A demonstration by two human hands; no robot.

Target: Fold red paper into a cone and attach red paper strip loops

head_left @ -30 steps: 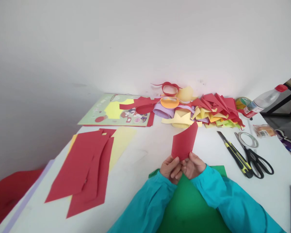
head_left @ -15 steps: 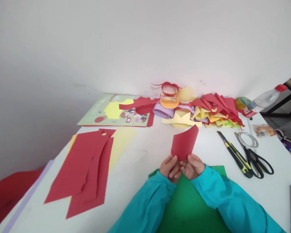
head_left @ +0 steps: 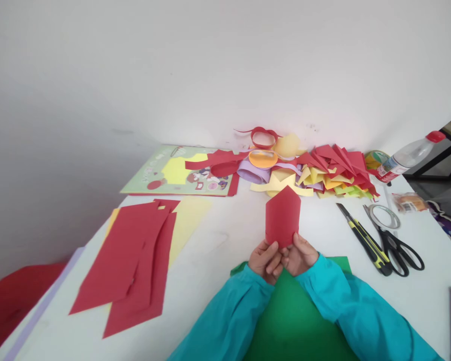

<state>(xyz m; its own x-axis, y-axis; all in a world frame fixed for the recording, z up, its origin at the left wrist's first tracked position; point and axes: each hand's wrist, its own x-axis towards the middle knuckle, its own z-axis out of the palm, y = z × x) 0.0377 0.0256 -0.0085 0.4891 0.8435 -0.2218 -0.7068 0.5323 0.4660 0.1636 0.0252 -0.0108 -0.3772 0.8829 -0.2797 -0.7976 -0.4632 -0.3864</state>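
A small red paper piece (head_left: 283, 215) stands upright above the table, curled so its top comes to a point. My left hand (head_left: 262, 260) and my right hand (head_left: 299, 254) both pinch its lower edge, fingers closed and touching each other. Both arms wear teal sleeves. Under my wrists lies a green paper sheet (head_left: 296, 321) on the white table (head_left: 218, 240).
Large red paper sheets (head_left: 131, 260) over a yellow sheet lie at the left. A pile of coloured paper scraps (head_left: 304, 168) and a picture booklet (head_left: 176, 173) sit by the wall. A utility knife (head_left: 364, 238), scissors (head_left: 396, 245), tape roll (head_left: 385, 215) and plastic bottle (head_left: 409, 155) are on the right.
The red paper's top has changed from a slanted open edge to a curled, pointed shape. My hands stay in nearly the same place.
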